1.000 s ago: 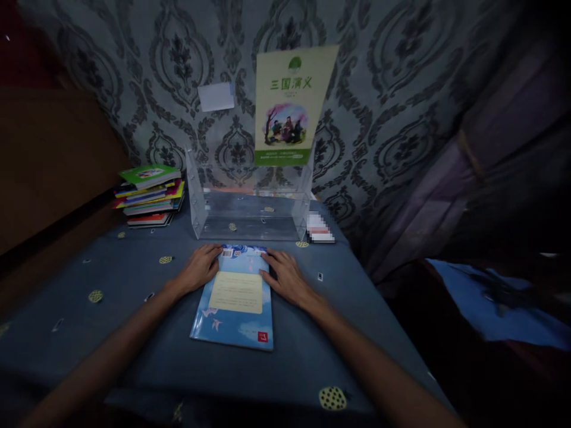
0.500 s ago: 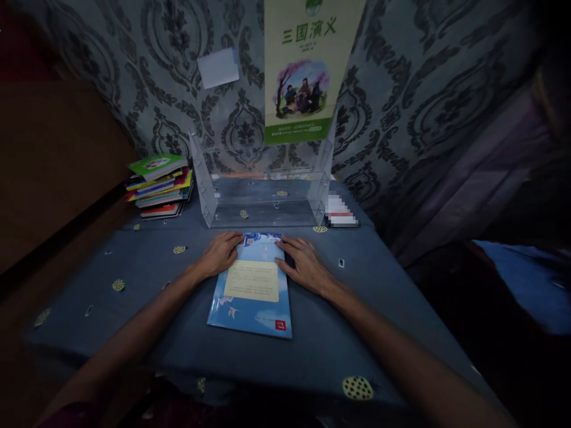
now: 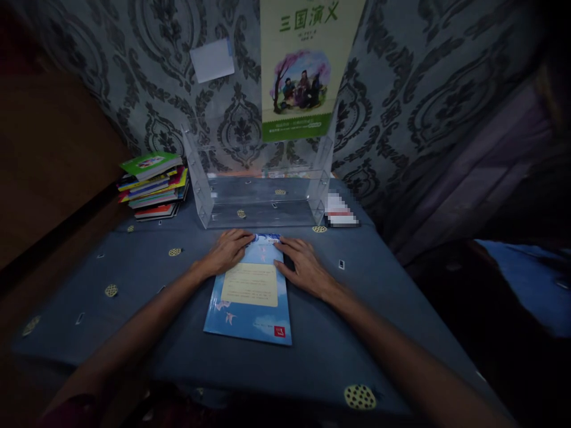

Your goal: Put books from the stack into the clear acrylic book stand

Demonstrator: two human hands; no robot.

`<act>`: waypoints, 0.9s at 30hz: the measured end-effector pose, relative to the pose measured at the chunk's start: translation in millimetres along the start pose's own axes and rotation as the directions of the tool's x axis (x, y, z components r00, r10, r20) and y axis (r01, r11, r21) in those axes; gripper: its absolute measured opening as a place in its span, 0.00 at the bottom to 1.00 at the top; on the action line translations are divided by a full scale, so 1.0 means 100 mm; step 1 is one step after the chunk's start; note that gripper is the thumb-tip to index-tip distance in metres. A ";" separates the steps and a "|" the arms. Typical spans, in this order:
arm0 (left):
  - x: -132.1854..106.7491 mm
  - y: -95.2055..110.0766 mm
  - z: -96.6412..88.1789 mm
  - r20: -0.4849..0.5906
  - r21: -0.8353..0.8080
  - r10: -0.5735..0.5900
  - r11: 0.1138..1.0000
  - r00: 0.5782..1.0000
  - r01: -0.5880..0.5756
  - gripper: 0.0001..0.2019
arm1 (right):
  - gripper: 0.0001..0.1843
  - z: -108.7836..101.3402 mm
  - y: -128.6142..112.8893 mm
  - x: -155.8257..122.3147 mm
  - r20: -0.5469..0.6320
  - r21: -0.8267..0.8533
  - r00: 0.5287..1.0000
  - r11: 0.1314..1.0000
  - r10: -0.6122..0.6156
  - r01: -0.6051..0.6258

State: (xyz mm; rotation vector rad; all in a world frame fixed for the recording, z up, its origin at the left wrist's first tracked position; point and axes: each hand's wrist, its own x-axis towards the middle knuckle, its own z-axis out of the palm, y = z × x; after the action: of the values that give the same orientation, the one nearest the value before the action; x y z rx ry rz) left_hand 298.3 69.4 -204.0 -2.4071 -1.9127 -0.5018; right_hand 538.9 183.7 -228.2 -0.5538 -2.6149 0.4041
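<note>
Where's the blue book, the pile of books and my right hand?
Blue book (image 3: 250, 286): head view, on its cream panel.
Pile of books (image 3: 155, 186): head view, on stacked edges.
Right hand (image 3: 307, 270): head view, on its back.

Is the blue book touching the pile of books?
Apart. The head view shows it: the pile sits farther back, off to the left, and tablecloth shows between it and the blue book.

Blue book (image 3: 259, 324) with glossy paper cover, far rack (image 3: 263, 211) of clear smooth plastic, matt cloth-covered worktop (image 3: 143, 267), left stack of paper books (image 3: 154, 187)
</note>
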 end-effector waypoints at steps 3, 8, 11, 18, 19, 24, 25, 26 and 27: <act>0.09 0.04 0.02 0.023 0.007 0.027 1.000 0.999 -0.028 0.22 | 0.26 0.00 0.01 0.00 -0.006 0.014 1.000 1.000 -0.011 0.011; 0.25 0.12 0.05 0.069 -0.003 0.064 0.998 0.996 -0.064 0.23 | 0.24 0.01 0.02 -0.01 -0.030 0.036 0.999 0.999 -0.023 0.024; 0.35 0.17 0.08 0.087 -0.008 0.082 0.997 0.993 -0.082 0.23 | 0.24 0.00 0.02 -0.01 -0.033 0.048 0.999 0.999 -0.018 0.019; 0.48 0.27 0.10 0.106 -0.036 0.109 0.994 0.988 -0.106 0.25 | 0.25 -0.04 -0.01 0.00 -0.027 0.090 1.000 0.996 0.013 -0.011; 0.49 0.28 0.10 0.104 -0.033 0.106 0.994 0.989 -0.104 0.25 | 0.26 -0.04 -0.02 0.00 -0.030 0.095 0.999 0.995 0.021 -0.018; 0.52 0.35 0.07 0.117 0.011 0.090 0.996 0.989 -0.092 0.24 | 0.25 -0.04 -0.01 0.00 -0.040 0.107 0.999 0.994 0.037 -0.032; 0.51 0.36 0.07 0.113 0.033 0.082 0.996 0.990 -0.086 0.23 | 0.25 -0.03 0.00 -0.01 -0.039 0.109 0.999 0.994 0.034 -0.029; 0.50 0.37 0.06 0.104 0.056 0.066 0.996 0.992 -0.072 0.23 | 0.25 -0.03 0.02 -0.01 -0.040 0.113 0.999 0.993 0.030 -0.025; 0.47 0.38 0.06 0.088 0.080 0.043 0.996 0.995 -0.050 0.21 | 0.25 -0.02 0.03 -0.01 -0.041 0.116 0.999 0.993 0.026 -0.021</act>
State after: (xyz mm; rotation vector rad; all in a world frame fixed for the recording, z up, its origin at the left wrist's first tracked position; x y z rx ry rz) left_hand 344.8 106.2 -190.4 -2.4527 -1.8651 -0.3166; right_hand 541.9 186.2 -228.1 -0.5488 -2.5276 0.5412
